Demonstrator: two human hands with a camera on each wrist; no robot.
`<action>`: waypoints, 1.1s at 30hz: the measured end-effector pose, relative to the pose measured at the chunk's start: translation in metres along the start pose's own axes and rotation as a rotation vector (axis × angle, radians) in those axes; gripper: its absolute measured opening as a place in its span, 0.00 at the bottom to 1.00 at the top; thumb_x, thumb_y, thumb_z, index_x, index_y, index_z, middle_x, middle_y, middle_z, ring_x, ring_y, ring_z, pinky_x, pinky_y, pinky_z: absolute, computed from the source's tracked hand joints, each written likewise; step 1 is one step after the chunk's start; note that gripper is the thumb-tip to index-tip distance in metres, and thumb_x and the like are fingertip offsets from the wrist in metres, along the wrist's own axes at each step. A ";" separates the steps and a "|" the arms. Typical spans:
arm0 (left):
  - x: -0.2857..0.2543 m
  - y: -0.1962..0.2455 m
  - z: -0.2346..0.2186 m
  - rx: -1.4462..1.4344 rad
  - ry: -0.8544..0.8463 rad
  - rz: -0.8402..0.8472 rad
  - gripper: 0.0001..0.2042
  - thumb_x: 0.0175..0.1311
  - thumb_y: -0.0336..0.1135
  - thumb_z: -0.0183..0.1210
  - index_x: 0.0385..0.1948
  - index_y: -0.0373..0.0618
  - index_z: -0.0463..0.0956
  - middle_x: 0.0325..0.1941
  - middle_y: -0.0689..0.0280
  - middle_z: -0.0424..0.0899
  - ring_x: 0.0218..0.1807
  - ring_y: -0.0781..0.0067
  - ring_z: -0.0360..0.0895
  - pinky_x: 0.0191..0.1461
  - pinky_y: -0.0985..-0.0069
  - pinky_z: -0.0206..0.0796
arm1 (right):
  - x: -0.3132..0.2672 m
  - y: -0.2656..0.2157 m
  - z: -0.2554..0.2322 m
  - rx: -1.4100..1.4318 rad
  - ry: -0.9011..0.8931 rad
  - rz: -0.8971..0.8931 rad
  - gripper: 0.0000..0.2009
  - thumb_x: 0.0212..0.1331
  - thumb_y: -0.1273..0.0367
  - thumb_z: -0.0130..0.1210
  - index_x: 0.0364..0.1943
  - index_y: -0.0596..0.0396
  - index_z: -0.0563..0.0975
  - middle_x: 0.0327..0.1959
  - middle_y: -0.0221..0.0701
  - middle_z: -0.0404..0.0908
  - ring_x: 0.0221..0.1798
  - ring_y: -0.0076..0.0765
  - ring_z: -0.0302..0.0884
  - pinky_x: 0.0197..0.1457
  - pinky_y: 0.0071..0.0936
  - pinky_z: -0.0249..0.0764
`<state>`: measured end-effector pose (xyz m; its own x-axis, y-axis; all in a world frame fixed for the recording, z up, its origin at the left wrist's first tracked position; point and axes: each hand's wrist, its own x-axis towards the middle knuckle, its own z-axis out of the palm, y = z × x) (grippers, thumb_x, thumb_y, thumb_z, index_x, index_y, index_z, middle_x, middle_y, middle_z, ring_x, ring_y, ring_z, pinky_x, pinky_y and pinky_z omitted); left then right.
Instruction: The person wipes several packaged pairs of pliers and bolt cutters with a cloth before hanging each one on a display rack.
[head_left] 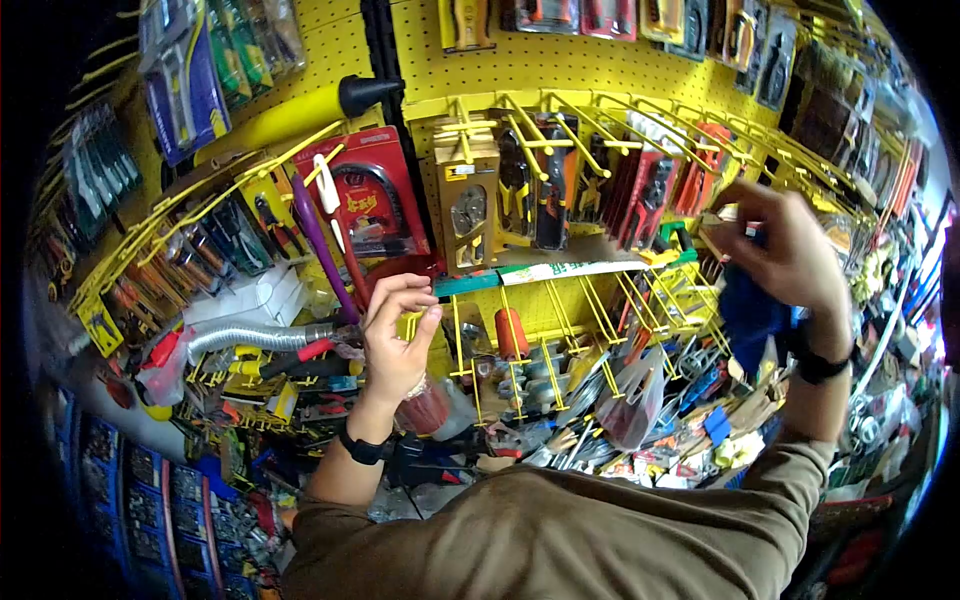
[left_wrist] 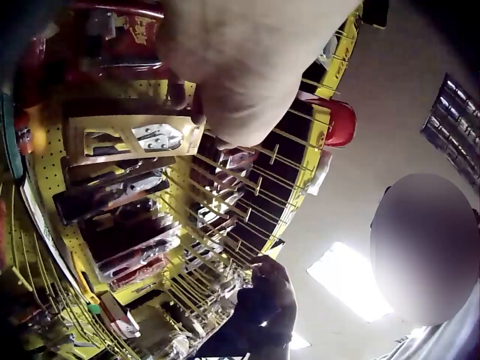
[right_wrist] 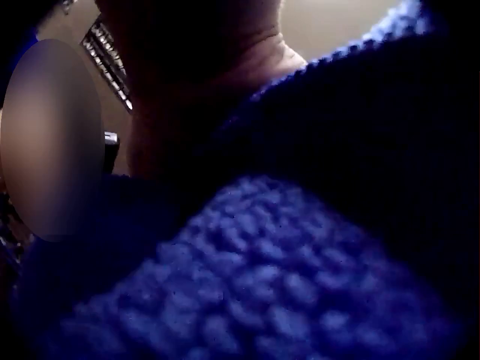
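My right hand (head_left: 785,245) is raised at the right of the rack with bent fingers, gripping a blue cloth (head_left: 750,315) that hangs below it. In the right wrist view the nubby weave of the cloth (right_wrist: 255,277) fills most of the picture and hides the fingers. My left hand (head_left: 398,335) is up at the middle left, fingers loosely bent and thumb apart. Its fingertips overlap the left end of a long saw (head_left: 570,269) in a green and white sleeve. Above it hang a red carded pack (head_left: 378,200) and boxed locking pliers (head_left: 467,205).
Yellow rack hooks (head_left: 560,300) stick out towards me on the yellow pegboard (head_left: 420,70). A silver flexible hose (head_left: 250,335) lies at the left. Below, a clear plastic bag (head_left: 632,405) hangs among piled tools. Blue bins (head_left: 100,470) stand at the lower left.
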<state>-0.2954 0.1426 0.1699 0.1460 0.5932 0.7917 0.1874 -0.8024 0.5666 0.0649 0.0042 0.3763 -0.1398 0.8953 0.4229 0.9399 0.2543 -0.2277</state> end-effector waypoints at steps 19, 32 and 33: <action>-0.003 -0.002 0.013 -0.825 0.076 -0.281 0.08 0.65 0.26 0.58 0.43 0.44 0.81 0.41 0.68 0.85 0.44 0.77 0.81 0.52 0.76 0.70 | 0.177 -0.229 0.046 -0.472 0.074 -0.307 0.22 0.66 0.52 0.56 0.36 0.62 0.79 0.26 0.45 0.80 0.30 0.35 0.83 0.31 0.36 0.74; -0.029 -0.122 0.090 -0.837 0.355 -0.697 0.23 0.65 0.33 0.56 0.62 0.43 0.62 0.58 0.61 0.74 0.58 0.66 0.72 0.66 0.65 0.60 | 0.259 -0.152 0.090 -0.353 -0.500 0.178 0.22 0.69 0.59 0.50 0.21 0.61 0.80 0.19 0.33 0.82 0.23 0.30 0.81 0.29 0.32 0.79; -0.032 -0.132 0.099 -0.974 0.379 -0.763 0.21 0.66 0.33 0.56 0.60 0.44 0.65 0.56 0.62 0.75 0.57 0.67 0.73 0.65 0.66 0.61 | 0.265 -0.142 0.096 -0.354 -0.498 0.186 0.22 0.69 0.59 0.50 0.21 0.61 0.80 0.19 0.33 0.82 0.23 0.30 0.81 0.29 0.32 0.79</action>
<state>-0.2283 0.2364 0.0468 0.0036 0.9927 0.1206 -0.7025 -0.0834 0.7068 -0.1355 0.2400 0.4363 -0.0123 0.9972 -0.0738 0.9965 0.0182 0.0811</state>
